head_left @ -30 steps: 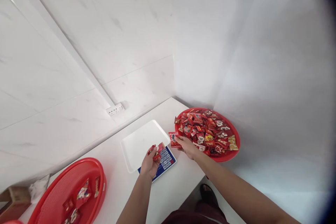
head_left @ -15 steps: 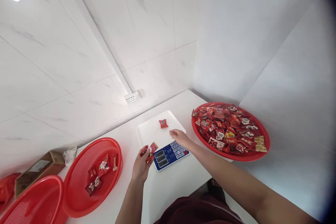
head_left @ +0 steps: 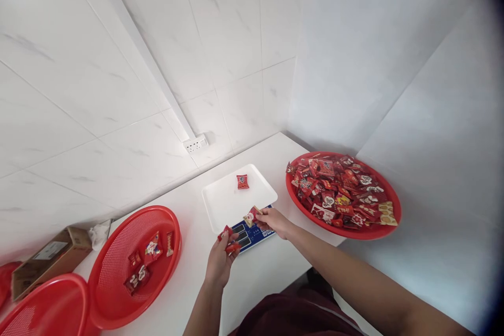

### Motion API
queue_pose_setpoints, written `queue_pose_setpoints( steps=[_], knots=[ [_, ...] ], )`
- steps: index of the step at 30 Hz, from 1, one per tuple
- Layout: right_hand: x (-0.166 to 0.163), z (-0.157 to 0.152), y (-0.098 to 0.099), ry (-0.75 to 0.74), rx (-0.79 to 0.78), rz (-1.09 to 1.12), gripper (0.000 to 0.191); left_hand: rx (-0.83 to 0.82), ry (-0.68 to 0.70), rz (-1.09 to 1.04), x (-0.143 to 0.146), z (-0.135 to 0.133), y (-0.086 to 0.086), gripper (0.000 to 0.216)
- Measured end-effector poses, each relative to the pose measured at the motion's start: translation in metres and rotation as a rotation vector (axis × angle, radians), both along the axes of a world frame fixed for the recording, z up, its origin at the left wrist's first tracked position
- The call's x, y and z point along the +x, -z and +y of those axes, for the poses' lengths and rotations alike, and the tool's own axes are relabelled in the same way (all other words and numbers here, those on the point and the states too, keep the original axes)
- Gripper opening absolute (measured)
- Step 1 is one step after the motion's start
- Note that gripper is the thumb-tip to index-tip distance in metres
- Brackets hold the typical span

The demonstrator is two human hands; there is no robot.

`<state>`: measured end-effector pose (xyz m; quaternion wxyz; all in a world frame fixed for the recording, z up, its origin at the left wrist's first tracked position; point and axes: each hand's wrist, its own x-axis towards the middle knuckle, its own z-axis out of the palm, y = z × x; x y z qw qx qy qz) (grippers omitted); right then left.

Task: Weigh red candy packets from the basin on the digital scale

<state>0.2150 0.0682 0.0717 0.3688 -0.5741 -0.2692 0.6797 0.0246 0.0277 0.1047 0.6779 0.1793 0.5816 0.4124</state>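
Observation:
My right hand (head_left: 275,221) pinches a red and cream snack packet (head_left: 251,216) above the blue keypad of a digital scale (head_left: 254,244). To its left, my left hand (head_left: 221,258) is closed on red snack packets (head_left: 233,247); fingers partly hide them, so how many I cannot tell. On the scale's white tray (head_left: 220,202) lies one small red packet (head_left: 243,181) with dark lettering, apart from both hands.
On the right, a red basket (head_left: 395,194) is heaped with wrapped snacks (head_left: 338,194). A red mesh basket (head_left: 112,268) at left holds several packets. Beyond it are another red basket (head_left: 59,294), a cardboard box (head_left: 51,260) and a wall socket (head_left: 196,144).
My right hand, earlier without a visible packet, now grips the red and cream packet that was at my left hand. My left hand has shifted slightly right and down.

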Motion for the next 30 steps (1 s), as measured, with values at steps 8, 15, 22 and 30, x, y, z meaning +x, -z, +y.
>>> queue_pose_setpoints(
  steps=[8,15,22,30],
  knots=[
    [-0.003,0.024,-0.011,0.091,0.036,-0.115,0.043,0.021,0.062,0.008,-0.02,-0.007,-0.006,0.029],
    [-0.01,-0.034,-0.024,-0.498,0.242,-0.084,0.028,0.097,0.548,0.176,-0.003,-0.028,-0.011,0.042],
    [-0.002,-0.07,-0.029,-0.601,0.222,-0.009,0.014,0.146,0.798,0.297,0.021,-0.044,-0.008,0.032],
    [0.001,-0.061,-0.028,-0.542,0.207,-0.034,0.013,0.198,0.709,0.322,0.018,-0.041,-0.008,0.026]
  ],
)
